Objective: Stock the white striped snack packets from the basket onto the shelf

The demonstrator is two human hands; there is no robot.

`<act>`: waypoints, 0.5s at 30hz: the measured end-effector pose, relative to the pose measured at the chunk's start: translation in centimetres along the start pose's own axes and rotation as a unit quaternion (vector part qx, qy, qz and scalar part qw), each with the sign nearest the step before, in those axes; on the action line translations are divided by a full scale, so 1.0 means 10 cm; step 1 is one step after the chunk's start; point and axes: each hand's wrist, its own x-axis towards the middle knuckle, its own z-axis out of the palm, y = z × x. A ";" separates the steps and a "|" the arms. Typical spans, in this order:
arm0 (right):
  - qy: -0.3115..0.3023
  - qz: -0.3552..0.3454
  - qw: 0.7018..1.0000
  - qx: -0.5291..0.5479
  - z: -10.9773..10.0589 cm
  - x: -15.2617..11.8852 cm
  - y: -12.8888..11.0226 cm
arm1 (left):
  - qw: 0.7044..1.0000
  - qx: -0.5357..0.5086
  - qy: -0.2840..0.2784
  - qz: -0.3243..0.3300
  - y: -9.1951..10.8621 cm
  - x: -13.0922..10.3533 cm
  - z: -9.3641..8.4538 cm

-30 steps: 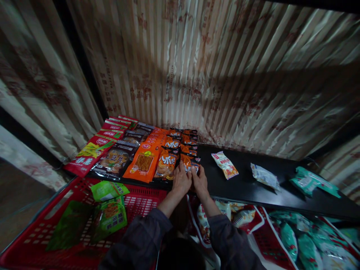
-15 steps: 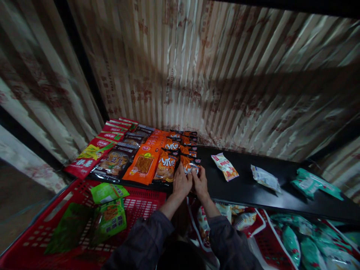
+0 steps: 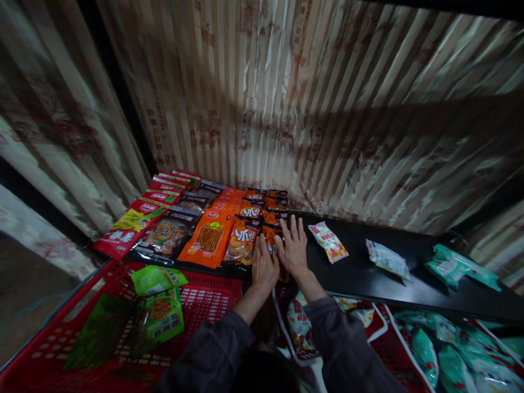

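My left hand lies over the lower left of an orange-and-black snack bag at the front of its column, its fingers stretched out. Fingers spread, my right hand rests along the right side of that bag and partly covers it. To the left lies another orange-and-black snack bag, larger in view. Beyond it are orange bags of brown sticks, dark bags with chips and red bags, each in an overlapping row.
The black shelf also carries a white-and-red packet, a pale packet and teal packets. Below stand a red basket with green bags and more baskets of packets. A corrugated sheet rises behind.
Both hands have loosened from the front orange-and-black bag. My right hand has moved up and its fingers have spread; my left fingers have straightened.
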 end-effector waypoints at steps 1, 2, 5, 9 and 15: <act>-0.020 -0.029 0.999 -0.032 -0.01 0.09 0.00 | 1.000 0.007 0.010 0.020 -0.02 -0.02 0.01; -0.044 -0.045 0.996 -0.059 -0.02 0.16 -0.01 | 0.999 0.016 0.019 0.037 -0.04 -0.04 0.03; -0.097 -0.032 0.989 -0.104 0.04 0.32 -0.01 | 0.994 0.053 0.044 0.080 -0.09 -0.09 0.07; -0.101 -0.016 0.989 -0.107 0.14 0.36 0.02 | 0.986 0.082 0.076 0.125 -0.12 -0.14 0.09; -0.036 -0.017 0.996 -0.081 0.08 0.30 0.03 | 0.975 0.114 0.088 0.168 -0.03 -0.21 -0.03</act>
